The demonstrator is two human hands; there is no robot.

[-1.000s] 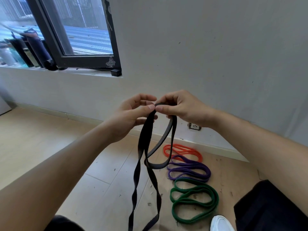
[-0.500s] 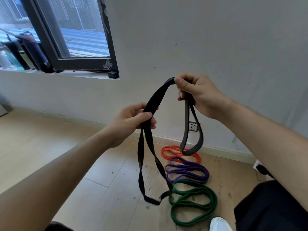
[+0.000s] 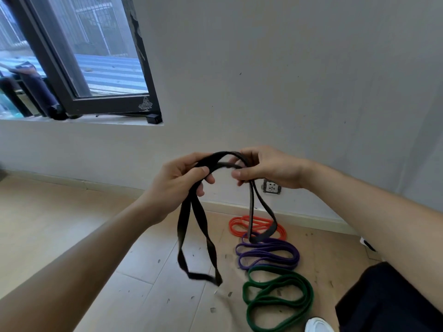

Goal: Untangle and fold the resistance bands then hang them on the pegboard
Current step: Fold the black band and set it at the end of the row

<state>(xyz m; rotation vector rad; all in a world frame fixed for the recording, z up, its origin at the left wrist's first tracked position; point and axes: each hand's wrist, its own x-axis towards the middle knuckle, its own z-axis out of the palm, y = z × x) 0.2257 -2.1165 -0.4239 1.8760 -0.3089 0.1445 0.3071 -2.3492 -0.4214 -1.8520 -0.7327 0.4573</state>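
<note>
A black resistance band (image 3: 189, 226) hangs in the air in front of me, held by both hands. My left hand (image 3: 177, 180) grips its strands, from which a long twisted loop drops toward the floor. My right hand (image 3: 266, 167) grips the band's other end, and a shorter loop hangs below it. Two strands arch between the hands. On the floor lie three folded bands in a row: orange (image 3: 236, 227) nearest the wall, purple (image 3: 268, 255) in the middle, green (image 3: 278, 298) closest to me. No pegboard is in view.
A grey wall (image 3: 287, 80) faces me, with a socket (image 3: 271, 187) low down beside my right hand. A dark-framed window (image 3: 79, 68) stands at the upper left. The wooden floor (image 3: 60, 224) carries small debris. My white shoe (image 3: 318, 325) and dark trouser leg (image 3: 388, 300) are at the bottom right.
My right hand has come down from its raised position to the level of my left hand, close beside it. The band's long loop has lifted and shortened, and both loops swing.
</note>
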